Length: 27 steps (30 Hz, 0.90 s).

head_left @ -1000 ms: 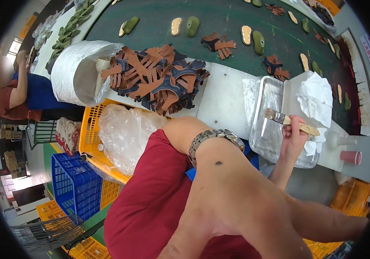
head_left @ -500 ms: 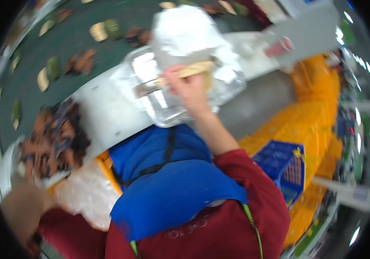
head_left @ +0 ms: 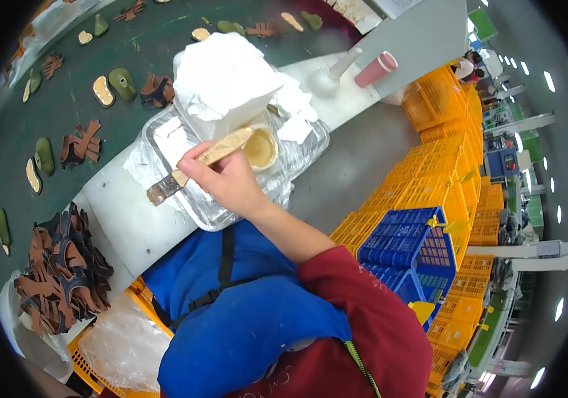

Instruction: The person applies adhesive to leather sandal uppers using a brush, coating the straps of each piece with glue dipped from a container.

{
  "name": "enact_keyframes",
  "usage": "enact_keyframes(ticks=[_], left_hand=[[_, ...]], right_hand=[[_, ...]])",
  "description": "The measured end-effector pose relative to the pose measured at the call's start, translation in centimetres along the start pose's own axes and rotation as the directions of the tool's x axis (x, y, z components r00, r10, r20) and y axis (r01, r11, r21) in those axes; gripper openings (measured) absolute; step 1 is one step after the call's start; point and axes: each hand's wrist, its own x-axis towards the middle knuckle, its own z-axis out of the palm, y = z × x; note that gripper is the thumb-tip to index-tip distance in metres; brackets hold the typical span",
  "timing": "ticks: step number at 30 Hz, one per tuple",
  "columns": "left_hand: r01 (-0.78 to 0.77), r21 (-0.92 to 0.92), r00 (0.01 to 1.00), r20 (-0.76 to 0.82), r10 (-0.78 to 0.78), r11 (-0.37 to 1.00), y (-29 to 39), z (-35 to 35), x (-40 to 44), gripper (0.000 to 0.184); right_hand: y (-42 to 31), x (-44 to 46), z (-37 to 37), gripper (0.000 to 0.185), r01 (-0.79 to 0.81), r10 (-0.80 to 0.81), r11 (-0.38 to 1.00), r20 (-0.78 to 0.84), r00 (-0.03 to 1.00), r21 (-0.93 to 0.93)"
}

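Note:
My right hand (head_left: 231,182) is closed around the wooden handle of a flat paintbrush (head_left: 221,149). The bristles point left, above the bench (head_left: 125,215), and look coated with something brownish. Behind the hand, a round tub (head_left: 262,150) of yellowish liquid sits on a plastic-wrapped tray (head_left: 212,222). Crumpled white paper or cloth (head_left: 224,76) fills a box on the tray's far side. Of my left arm, only a dim part shows at the bottom left corner; the hand is out of view. Nearest that side lies a pile of brown strappy sandal uppers (head_left: 65,272).
A green conveyor belt (head_left: 58,126) carries green shoe lasts (head_left: 123,84), pale soles and brown uppers. A white squeeze bottle (head_left: 327,79) and pink cup (head_left: 377,69) stand on the bench. Blue crates (head_left: 396,239) and yellow crates (head_left: 423,172) are stacked at the right. A plastic-lined yellow crate (head_left: 125,345) stands lower left.
The view has shifted and sharpened. My right hand with the brush has moved left, uncovering the tub. My left arm has dropped almost out of view at the lower left.

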Motion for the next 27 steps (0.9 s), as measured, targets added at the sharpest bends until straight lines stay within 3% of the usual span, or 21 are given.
enact_keyframes(ticks=[3, 6, 11, 15, 17, 18, 20, 21, 23, 25, 27], left_hand=[[-0.006, 0.077, 1.0, 0.0, 0.006, 0.997, -0.1, -0.1, -0.2, 0.043], [-0.04, 0.203, 0.998, -0.045, 0.05, 0.978, 0.8, -1.4, -0.4, 0.039], [-0.084, 0.526, 0.921, -0.282, 0.267, 0.846, 4.0, -5.0, -0.9, 0.032], [0.165, 0.783, 0.82, -0.446, 0.357, 0.6, 2.5, -7.7, -2.2, 0.026], [0.211, 0.877, 0.933, -0.313, 0.179, 0.432, -0.5, -7.4, -3.9, 0.023], [0.184, 0.908, 0.979, -0.204, 0.013, 0.377, -1.6, -6.3, -5.0, 0.022], [0.163, 0.919, 0.939, -0.032, -0.343, 0.36, -1.3, -4.2, -6.8, 0.033], [0.228, 0.849, 0.919, -0.026, -0.393, 0.477, -2.2, -3.4, -9.0, 0.039], [0.399, 0.823, 0.856, -0.176, -0.486, 0.405, -1.2, -1.6, -13.3, 0.041], [0.498, 0.818, 0.817, -0.331, -0.471, 0.288, -1.9, -1.3, -15.1, 0.041], [0.518, 0.828, 0.786, -0.361, -0.503, 0.215, -2.7, -2.1, -16.7, 0.043]], right_hand=[[0.1, -0.1, -0.1, 0.01, -0.059, 0.059, 0.998, 0.015, 0.998, -0.005], [0.8, 0.0, 0.0, 0.01, -0.016, 0.018, 0.999, -0.063, 0.998, 0.029], [1.3, 0.1, 0.2, 0.011, -0.091, 0.091, 0.996, -0.093, 0.991, -0.001], [1.8, 0.2, 0.5, 0.011, -0.054, 0.061, 0.996, -0.106, 0.992, 0.065], [1.9, 0.2, 0.5, 0.01, -0.072, 0.079, 0.996, -0.142, 0.987, 0.049], [2.0, 0.2, 0.4, 0.01, -0.079, 0.083, 0.996, -0.16, 0.984, 0.028], [2.2, 0.3, 0.3, 0.01, -0.113, 0.126, 0.989, -0.158, 0.979, 0.091], [2.7, 0.5, 0.1, 0.011, -0.102, 0.114, 0.99, -0.128, 0.985, 0.099], [3.3, 0.6, 0.5, 0.012, -0.096, 0.105, 0.99, -0.088, 0.991, 0.108], [3.6, 0.7, 1.2, 0.012, -0.099, 0.108, 0.989, -0.067, 0.992, 0.114], [3.6, 0.6, 2.1, 0.011, -0.126, 0.129, 0.986, -0.017, 0.992, 0.107]])
